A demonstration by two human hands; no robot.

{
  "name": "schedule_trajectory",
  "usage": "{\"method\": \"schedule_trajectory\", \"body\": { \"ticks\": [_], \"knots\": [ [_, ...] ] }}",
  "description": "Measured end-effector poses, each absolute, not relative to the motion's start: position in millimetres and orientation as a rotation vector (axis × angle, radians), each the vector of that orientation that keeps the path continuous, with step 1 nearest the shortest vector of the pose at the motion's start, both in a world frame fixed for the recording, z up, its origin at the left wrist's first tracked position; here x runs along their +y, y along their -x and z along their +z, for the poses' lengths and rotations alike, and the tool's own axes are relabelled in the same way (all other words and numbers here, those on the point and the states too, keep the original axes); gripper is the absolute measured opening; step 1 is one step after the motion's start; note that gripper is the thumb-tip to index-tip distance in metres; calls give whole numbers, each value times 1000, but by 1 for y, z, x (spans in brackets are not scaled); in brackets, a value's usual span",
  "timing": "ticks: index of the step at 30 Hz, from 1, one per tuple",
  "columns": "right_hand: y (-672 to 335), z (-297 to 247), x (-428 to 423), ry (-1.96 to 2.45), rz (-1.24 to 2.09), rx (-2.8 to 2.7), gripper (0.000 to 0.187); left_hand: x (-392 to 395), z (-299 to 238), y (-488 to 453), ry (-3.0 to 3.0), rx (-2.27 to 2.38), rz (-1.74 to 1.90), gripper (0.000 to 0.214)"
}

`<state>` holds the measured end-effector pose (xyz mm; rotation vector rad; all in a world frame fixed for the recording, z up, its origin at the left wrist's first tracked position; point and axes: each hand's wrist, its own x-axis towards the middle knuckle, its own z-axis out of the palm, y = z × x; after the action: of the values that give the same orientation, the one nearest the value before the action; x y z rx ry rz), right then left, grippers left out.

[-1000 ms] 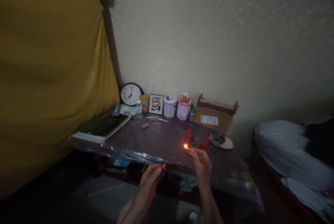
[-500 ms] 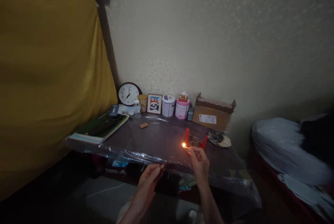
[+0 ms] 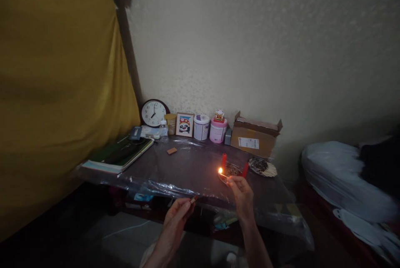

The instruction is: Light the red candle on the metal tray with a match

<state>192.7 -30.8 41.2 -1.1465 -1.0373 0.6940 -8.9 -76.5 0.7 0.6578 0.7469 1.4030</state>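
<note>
Lit match (image 3: 223,174), flame end pointing left

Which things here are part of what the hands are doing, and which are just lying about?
In use:
right hand pinching a lit match
left hand holding a matchbox
two red candles on a plate

Lying about:
clock
framed picture
cardboard box
books

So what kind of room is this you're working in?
Most likely a dim bedroom at home: a plastic-covered side table against the wall holds a wall clock and a framed panda picture, with bedding at the right.
</note>
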Motion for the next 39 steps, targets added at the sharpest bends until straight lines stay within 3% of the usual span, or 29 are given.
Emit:
{"method": "schedule_trajectory", "body": {
  "ticks": [31,39],
  "knots": [
    [-193,42,-23,1267,587,-1088,19,-73,-1,5,-622,782,1404,19],
    [-198,30,-10,1110,739,-1004,17,-69,-7,5,-667,758,1384,15]
  ]
}}
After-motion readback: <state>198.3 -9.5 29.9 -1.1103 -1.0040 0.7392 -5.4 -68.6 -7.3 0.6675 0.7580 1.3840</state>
